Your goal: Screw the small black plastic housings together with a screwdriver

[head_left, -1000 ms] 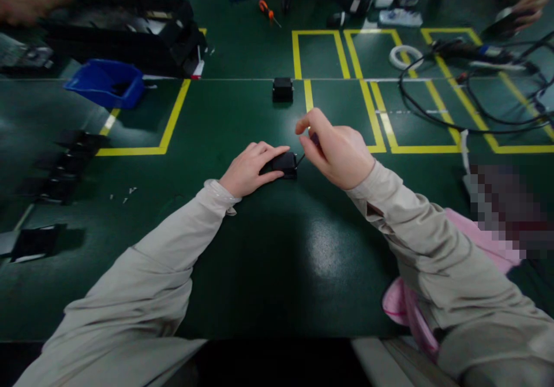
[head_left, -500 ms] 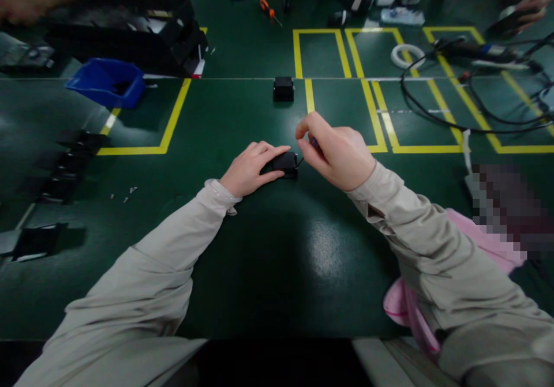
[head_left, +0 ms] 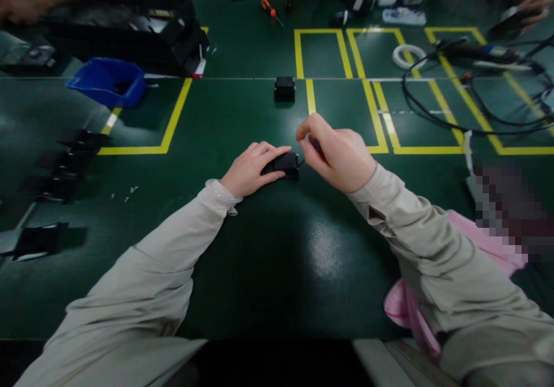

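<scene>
My left hand (head_left: 251,169) is closed on a small black box (head_left: 286,165), thumb and fingers along its sides, pressing it to the green tabletop. At the box's right end, the thin dark shaft of a screwdriver (head_left: 302,162) meets a corner. My right hand (head_left: 337,153) grips this screwdriver, its fingers curled around the handle, which is mostly hidden. Farther back on the table stands a similar black box (head_left: 284,89), touched by neither hand.
Small screws (head_left: 131,191) lie to the left, near several black parts (head_left: 64,168). Beyond are a blue bin (head_left: 108,81) and a large black tray (head_left: 173,35). An orange screwdriver (head_left: 268,8), a white ring (head_left: 409,56) and black cables (head_left: 433,113) lie farther off. Other people's hands work across the table.
Both hands keep the same hold on the box and the screwdriver. The whole view shifts very slightly; nothing else has visibly moved.
</scene>
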Demonstrator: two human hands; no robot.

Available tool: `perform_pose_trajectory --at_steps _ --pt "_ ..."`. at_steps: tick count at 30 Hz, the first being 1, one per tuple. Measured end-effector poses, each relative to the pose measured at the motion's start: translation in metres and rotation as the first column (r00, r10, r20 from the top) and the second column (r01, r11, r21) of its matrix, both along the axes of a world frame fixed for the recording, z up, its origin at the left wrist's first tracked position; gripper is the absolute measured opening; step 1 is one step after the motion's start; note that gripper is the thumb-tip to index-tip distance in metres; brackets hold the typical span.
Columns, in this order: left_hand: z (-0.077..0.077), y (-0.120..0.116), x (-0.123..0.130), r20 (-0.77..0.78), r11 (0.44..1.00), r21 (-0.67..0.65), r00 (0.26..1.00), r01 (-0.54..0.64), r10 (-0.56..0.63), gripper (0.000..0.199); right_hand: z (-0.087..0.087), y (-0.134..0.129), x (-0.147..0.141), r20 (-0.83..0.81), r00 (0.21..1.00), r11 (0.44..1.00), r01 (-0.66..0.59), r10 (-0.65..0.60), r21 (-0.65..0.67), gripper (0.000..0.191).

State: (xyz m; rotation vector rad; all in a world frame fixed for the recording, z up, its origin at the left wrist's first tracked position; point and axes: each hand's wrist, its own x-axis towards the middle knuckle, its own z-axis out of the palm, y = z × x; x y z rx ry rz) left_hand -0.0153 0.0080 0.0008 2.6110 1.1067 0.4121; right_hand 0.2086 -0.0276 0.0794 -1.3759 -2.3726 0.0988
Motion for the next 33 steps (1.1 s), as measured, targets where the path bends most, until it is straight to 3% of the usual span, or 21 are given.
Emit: perform_pose_trajectory --at_steps 33 --pt "0.0014 -0.0017 0.0009 -0.001 1.0 -0.01 1.0 -0.011 0.011 0.056 -0.0001 -0.0002 0.0006 0.016 1.0 1.0 0.02 -0.021 0.014 0.035"
